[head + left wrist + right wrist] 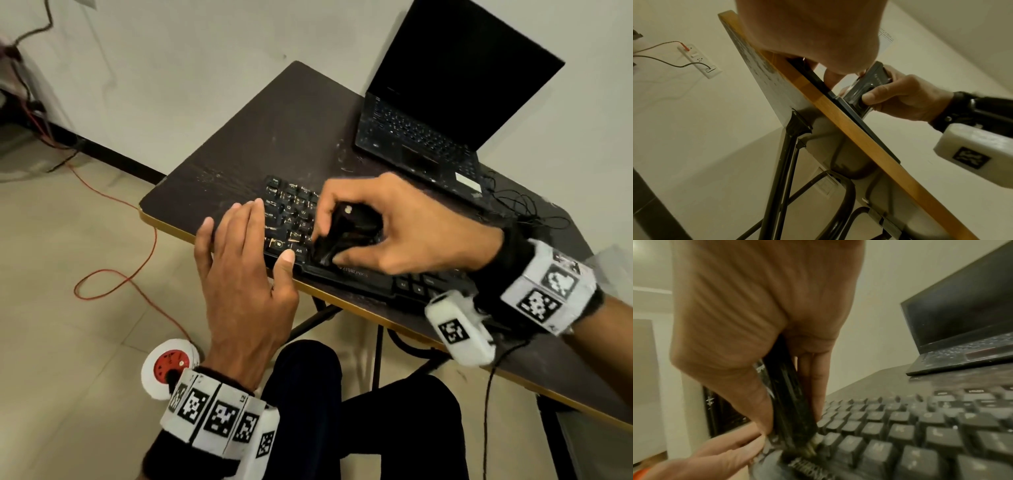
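While sweeping the keys, begin at the near side: leave the left hand [239, 274] as seen, flat and straight-fingered over the left end of the keyboard [352, 274], thumb against the front edge beside the Alt key, gripping nothing, only pressing down. Worth doing, probably, with the keyboard right along the near edge of the table [260, 137] and likely to skid under sideways strokes.

Next, mind the right hand [404, 229], curled tight round a black brush [339, 233], bristles down on the bottom letter row close to the left thumb. Hold upright rather than slanted, to get the tips into the gaps between keys and not merely over the caps. Use short flicks away from the body, row by row toward the function keys, to push dust onto bare tabletop and not into the lap. Press lightly, without splaying the bristles or popping a cap.

Farther off, stop short of the tangled thin cable [534, 209] and the open laptop [445, 102], dark-screened at the back corner, to avoid sending grit there.
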`<action>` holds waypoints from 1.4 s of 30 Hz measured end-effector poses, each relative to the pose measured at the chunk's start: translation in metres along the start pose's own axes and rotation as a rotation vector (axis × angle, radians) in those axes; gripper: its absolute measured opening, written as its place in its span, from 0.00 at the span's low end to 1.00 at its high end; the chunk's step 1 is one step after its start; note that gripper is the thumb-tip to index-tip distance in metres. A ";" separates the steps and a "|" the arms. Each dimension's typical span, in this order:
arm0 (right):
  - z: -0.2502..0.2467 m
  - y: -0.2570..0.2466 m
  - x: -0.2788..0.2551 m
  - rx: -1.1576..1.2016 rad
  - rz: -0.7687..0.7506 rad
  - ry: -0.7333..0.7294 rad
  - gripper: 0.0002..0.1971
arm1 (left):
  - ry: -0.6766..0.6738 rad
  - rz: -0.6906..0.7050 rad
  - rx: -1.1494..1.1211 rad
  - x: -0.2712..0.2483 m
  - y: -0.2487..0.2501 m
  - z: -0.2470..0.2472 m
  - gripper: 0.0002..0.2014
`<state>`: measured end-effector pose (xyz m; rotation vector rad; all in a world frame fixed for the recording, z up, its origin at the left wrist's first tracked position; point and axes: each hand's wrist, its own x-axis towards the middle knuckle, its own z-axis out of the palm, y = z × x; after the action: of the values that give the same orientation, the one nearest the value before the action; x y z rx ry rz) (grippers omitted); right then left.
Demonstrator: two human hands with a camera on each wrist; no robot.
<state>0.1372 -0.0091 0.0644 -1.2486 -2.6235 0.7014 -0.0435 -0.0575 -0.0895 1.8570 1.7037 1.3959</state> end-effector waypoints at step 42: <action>0.004 0.012 -0.040 0.087 0.164 0.172 0.20 | 0.001 0.002 0.055 -0.001 0.001 0.002 0.34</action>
<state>0.1700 -0.0348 0.0573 -1.4418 -2.3488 0.6913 -0.0413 -0.0577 -0.0901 1.8873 1.7585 1.3634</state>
